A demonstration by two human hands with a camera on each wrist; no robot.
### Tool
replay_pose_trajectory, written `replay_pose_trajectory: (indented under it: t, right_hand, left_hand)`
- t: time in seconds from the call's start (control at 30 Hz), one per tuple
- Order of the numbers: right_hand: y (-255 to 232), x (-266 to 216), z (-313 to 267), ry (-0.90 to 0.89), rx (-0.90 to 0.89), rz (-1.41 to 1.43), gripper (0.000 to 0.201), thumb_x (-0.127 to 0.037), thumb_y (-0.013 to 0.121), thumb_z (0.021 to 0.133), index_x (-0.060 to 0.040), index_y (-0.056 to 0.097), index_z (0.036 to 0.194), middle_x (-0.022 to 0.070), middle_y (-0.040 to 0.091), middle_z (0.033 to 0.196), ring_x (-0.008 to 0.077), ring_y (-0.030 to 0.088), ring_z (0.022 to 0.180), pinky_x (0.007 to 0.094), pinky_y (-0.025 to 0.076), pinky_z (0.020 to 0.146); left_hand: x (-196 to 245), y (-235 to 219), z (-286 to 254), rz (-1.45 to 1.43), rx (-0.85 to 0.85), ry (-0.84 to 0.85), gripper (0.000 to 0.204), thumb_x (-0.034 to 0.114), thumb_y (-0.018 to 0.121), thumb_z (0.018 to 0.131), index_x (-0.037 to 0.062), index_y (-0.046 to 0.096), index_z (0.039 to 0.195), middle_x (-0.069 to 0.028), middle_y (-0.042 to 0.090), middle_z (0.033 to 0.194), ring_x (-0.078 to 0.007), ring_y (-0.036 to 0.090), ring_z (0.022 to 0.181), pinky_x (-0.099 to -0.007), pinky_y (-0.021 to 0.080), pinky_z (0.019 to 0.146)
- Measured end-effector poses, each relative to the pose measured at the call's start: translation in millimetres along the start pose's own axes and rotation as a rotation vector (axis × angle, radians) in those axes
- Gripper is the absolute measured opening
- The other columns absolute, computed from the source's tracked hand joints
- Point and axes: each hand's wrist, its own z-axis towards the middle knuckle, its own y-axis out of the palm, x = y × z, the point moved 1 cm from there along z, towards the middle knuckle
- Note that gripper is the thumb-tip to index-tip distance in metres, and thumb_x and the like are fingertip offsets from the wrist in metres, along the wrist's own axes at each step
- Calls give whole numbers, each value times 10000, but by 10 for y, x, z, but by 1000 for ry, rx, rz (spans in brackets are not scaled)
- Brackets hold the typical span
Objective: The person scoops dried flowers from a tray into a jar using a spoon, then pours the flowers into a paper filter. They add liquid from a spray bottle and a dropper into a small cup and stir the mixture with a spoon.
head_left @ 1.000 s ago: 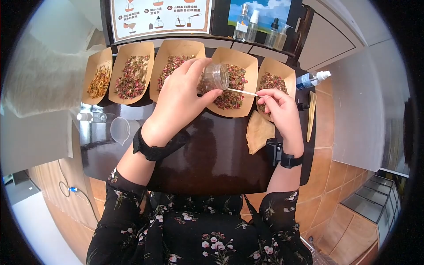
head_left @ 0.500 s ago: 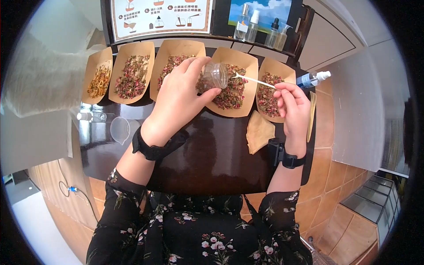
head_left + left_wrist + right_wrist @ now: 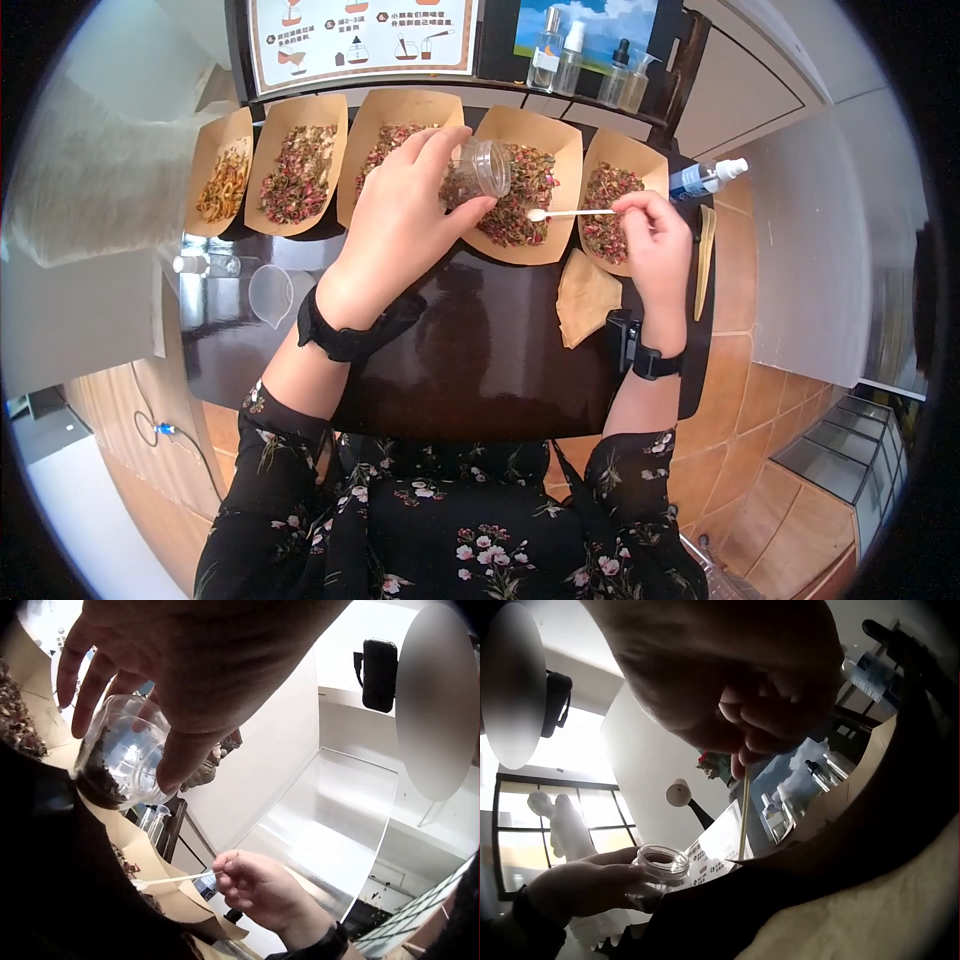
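Observation:
My left hand grips a clear jar tipped on its side, its open mouth toward the right. In the left wrist view, dark crumbly bits lie inside the jar, with the thumb near its rim. My right hand pinches the end of a thin white long-handled spoon. The spoon's small bowl is outside the jar, over the fourth cardboard tray, which holds dried rosebuds and petals. In the right wrist view, the spoon's stick hangs down from the fingertips.
Other trays of dried flowers flank it, including a yellowish one at far left. A folded brown paper, a plastic cup and a blue spray bottle lie around. Small bottles stand behind.
The spoon has come out of the jar's mouth to the right, then moved lower over the tray with my right hand. My left hand and the jar have shifted only slightly left.

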Motion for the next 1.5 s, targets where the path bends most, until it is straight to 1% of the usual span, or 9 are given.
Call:
replay_pose_trajectory:
  t: [0.27, 0.6, 0.8, 0.9, 0.97, 1.13, 1.23, 1.4, 1.5]
  right_hand:
    - [124, -39, -26, 316, -247, 176, 175, -47, 540, 942, -36, 699, 1015, -9, 657, 809, 32, 529, 649, 199, 437, 577]
    - [-24, 29, 52, 361, -141, 317, 168, -80, 539, 968, -33, 689, 1028, -18, 630, 795, -6, 477, 604, 145, 358, 469]
    - [0, -83, 1, 174, 2, 476, 160, -51, 538, 976, -35, 689, 1028, -17, 632, 815, -9, 474, 604, 138, 351, 470]
    - [80, -224, -60, 96, -4, 399, 154, -31, 541, 970, -30, 689, 1012, 4, 633, 834, 21, 520, 654, 158, 393, 528]
    - [135, -279, -73, -196, -107, 131, 139, -5, 546, 958, -16, 678, 1001, 30, 635, 865, 63, 564, 725, 193, 434, 608]
    - [66, -231, -58, -271, -11, 115, 123, 45, 546, 921, 11, 660, 951, 44, 622, 863, 85, 563, 741, 222, 446, 642]
    - [-10, -126, -25, -181, 99, 28, 113, 57, 524, 893, 20, 631, 884, 47, 613, 837, 86, 549, 678, 235, 435, 603]
    - [83, -57, -24, -67, 48, -107, 124, -4, 536, 918, 5, 660, 921, 38, 627, 792, 86, 549, 641, 240, 449, 599]
    - [158, -17, -38, 116, -165, 17, 166, -40, 562, 934, -21, 695, 1032, 28, 664, 822, 72, 556, 656, 223, 466, 617]
  left_hand:
    - [10, -3, 1, -5, -1, 1, 599, 227, 788, 781, 57, 538, 1298, -194, 581, 1265, -371, 570, 1158, -421, 485, 959]
    - [-10, -22, 8, 4, 24, 4, 603, 213, 785, 784, 50, 531, 1306, -175, 595, 1236, -351, 603, 1099, -406, 498, 917]
    - [-3, -14, 3, 2, 18, -1, 606, 218, 785, 789, 47, 528, 1309, -174, 596, 1231, -341, 607, 1092, -404, 500, 914]
    - [-8, 5, -2, -2, 15, 7, 603, 216, 784, 789, 47, 529, 1309, -173, 595, 1234, -342, 606, 1094, -404, 500, 916]
    - [-10, 6, -5, 7, 17, 12, 603, 213, 785, 788, 48, 530, 1309, -172, 595, 1236, -343, 605, 1096, -403, 500, 916]
    - [-18, -4, 0, 6, 11, -11, 604, 217, 787, 786, 51, 532, 1308, -168, 596, 1237, -334, 612, 1085, -400, 501, 913]
    - [-26, -4, -4, 5, 33, 7, 605, 220, 786, 787, 55, 531, 1310, -166, 598, 1234, -331, 617, 1070, -400, 504, 904]
    - [-15, -3, -2, 11, 18, -8, 608, 220, 788, 785, 62, 530, 1313, -162, 598, 1236, -332, 618, 1068, -402, 506, 903]
    - [-12, 7, -5, -10, 37, 3, 587, 225, 781, 780, 52, 539, 1287, -165, 609, 1202, -351, 614, 1057, -426, 500, 897]
